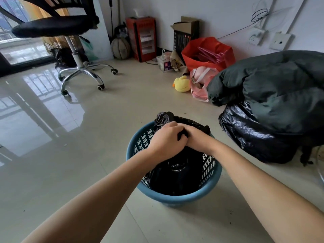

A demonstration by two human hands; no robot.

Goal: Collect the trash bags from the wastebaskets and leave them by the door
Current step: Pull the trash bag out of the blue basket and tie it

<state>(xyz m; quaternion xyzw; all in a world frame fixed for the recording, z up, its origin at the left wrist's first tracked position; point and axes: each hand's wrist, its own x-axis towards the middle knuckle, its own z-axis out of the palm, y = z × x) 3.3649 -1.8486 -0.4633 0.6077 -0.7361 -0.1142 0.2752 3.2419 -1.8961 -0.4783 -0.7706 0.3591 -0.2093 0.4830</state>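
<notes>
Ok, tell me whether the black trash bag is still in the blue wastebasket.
In. The black trash bag sits inside the blue wastebasket; both hands grip its gathered top.

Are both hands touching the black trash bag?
Touching. The head view shows the left hand and right hand gripping the black plastic trash bag's gathered top.

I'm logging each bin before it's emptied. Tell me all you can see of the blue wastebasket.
The blue wastebasket is round plastic with a solid rim and perforated lattice walls. It stands upright on the tiled floor, lined with a black trash bag whose gathered top the left hand and right hand grip.
</notes>
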